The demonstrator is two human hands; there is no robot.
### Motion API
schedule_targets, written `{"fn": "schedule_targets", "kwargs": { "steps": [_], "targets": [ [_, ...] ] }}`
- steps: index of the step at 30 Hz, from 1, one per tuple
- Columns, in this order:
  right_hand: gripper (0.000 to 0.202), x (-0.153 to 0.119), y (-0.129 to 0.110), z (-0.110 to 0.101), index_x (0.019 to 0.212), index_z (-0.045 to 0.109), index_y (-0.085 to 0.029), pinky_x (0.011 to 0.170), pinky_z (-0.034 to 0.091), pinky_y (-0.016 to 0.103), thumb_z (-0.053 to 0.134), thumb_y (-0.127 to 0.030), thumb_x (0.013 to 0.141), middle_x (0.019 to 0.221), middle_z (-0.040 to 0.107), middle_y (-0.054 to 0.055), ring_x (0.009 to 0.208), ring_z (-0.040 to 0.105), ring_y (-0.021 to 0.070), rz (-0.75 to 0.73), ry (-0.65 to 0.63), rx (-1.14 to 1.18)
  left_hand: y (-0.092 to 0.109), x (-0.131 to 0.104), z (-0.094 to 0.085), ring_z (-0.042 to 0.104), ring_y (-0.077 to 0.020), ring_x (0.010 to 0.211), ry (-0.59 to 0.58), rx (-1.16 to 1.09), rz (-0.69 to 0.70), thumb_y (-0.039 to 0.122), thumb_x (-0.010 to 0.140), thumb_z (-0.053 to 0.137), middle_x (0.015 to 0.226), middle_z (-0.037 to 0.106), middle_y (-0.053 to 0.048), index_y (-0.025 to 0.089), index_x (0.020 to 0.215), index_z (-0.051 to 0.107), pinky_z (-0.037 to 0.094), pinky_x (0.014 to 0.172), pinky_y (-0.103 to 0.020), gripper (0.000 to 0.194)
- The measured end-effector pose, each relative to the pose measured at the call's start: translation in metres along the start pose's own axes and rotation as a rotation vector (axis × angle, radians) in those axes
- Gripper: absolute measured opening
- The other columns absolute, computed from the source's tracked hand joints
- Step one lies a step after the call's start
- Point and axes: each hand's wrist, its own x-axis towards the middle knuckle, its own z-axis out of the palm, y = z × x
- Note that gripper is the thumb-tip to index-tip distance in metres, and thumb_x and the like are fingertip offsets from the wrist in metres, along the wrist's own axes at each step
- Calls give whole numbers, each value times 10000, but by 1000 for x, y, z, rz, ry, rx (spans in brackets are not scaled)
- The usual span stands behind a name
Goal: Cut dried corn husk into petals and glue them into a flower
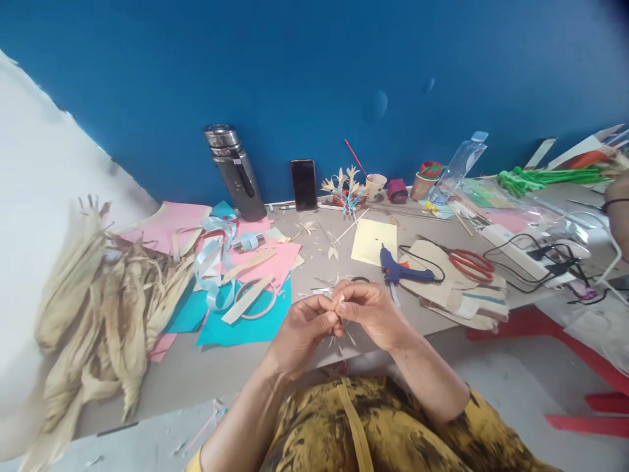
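Pinching hands [308, 328] [376, 316] near table edge [216, 393]

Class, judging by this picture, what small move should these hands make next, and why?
Probably ease the fingertips slightly apart to check the small pale piece: left hand and right hand are pinched close together, their fingers hiding most of it.

The person wears a yellow top [407, 432] with blotchy black markings, sleeves [484, 426] patterned alike, and a plain yellow strip [354, 426] down its front.
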Motion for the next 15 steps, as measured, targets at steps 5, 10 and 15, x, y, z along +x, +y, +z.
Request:
{"fn": "schedule_targets", "kwargs": {
  "steps": [5,10,15],
  "targets": [
    [235,1,-1,0,863,758,-170,565,554,287,747,-405,844,825,604,19,612,649,139,-5,-83,-11,6,-1,-3,561,-133,593,-17,91,40,375,736,804,621,625,-30,139,723,676,424,627,-266,268],
    [234,3,-5,4,933,738,-191,622,557,267,806,-366,794,827,621,4,646,632,120,8,-31,-24,10,1,3,526,-124,617,86,126,86,346,733,800,635,599,-6,152,723,647,408,628,-252,247],
    [180,9,-8,6,719,710,-184,532,556,245,873,-259,703,807,575,-19,606,607,105,3,-16,110,18,0,6,528,-118,616,30,126,72,344,758,786,619,614,-11,148,712,644,393,639,-244,247]
  ]
}}
